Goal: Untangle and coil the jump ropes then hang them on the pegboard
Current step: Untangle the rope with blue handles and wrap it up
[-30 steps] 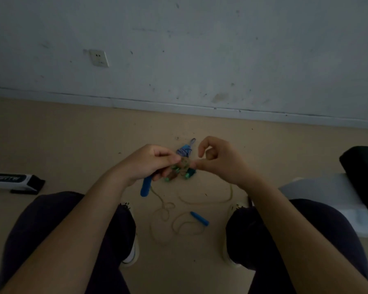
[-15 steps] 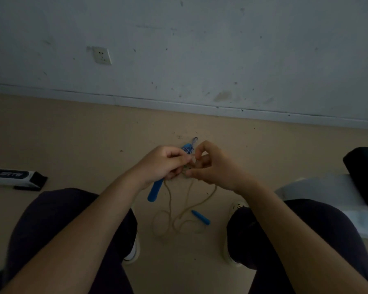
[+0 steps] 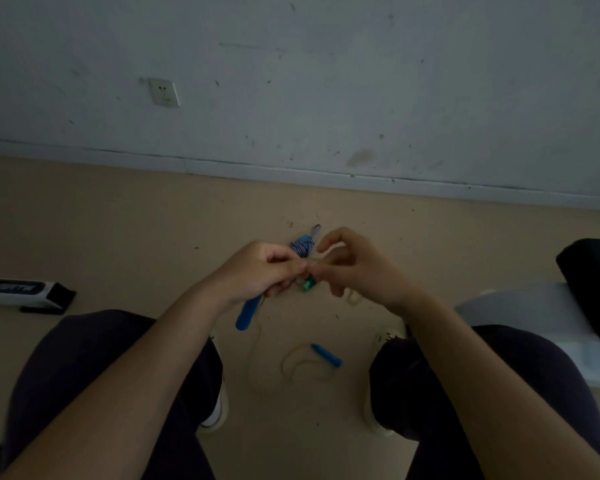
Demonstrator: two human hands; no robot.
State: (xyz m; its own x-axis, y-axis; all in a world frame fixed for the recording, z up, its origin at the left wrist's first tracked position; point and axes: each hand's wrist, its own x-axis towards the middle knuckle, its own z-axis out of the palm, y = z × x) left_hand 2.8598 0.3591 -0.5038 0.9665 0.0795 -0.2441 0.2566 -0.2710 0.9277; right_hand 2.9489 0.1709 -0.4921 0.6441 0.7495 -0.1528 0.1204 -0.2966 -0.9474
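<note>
Your left hand [image 3: 260,271] and right hand [image 3: 355,268] pinch the tan jump rope [image 3: 257,355] at centre frame above the beige floor [image 3: 118,230]; scuffed grey wall [image 3: 326,81], socket [image 3: 164,92] upper left

seated person's left hand [image 3: 262,268] and right hand [image 3: 355,268] meet fingertip to fingertip, pinching a tan rope [image 3: 257,355] knot. a blue handle [image 3: 247,315] hangs below the left hand; a second blue handle [image 3: 327,355] lies on the floor [image 3: 118,237] between the knees, among rope loops. wall socket [image 3: 164,92] upper left.
</note>
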